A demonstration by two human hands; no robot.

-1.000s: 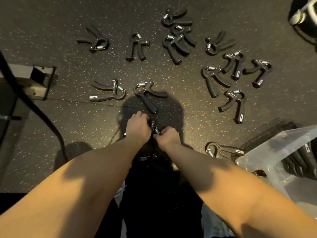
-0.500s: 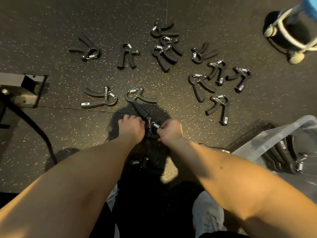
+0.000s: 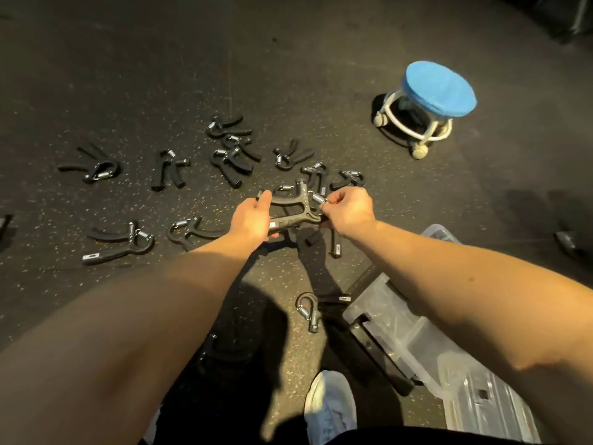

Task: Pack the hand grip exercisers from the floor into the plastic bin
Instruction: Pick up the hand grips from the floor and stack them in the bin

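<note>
One speckled floor (image 3: pixel 288 59). One clear plastic bin (image 3: pixel 417 332), lower right, near a white shoe (image 3: pixel 330 403). One blue stool (image 3: pixel 439 88), well apart, no hindrance. About a dozen loose exercisers (image 3: pixel 231 168) scattered ahead; nearest stray (image 3: pixel 308 311) just before the bin. One held exerciser (image 3: pixel 293 213), above the floor: left hand (image 3: pixel 253 216) wrapped round a handle, right hand (image 3: pixel 348 208) pinching the spring end. Probably light, stiff, grippy; best carried by handles.

Floor (image 3: pixel 134 78): dark rubber matting with fine yellow and white speckle. A thin seam (image 3: pixel 231 91) runs up the centre of the frame. Upper right: low round stool (image 3: pixel 439 88), blue seat, white tubular frame on casters. Warm patchy light; the stool's shadow falls to its left. Top right corner too dark to read.
</note>
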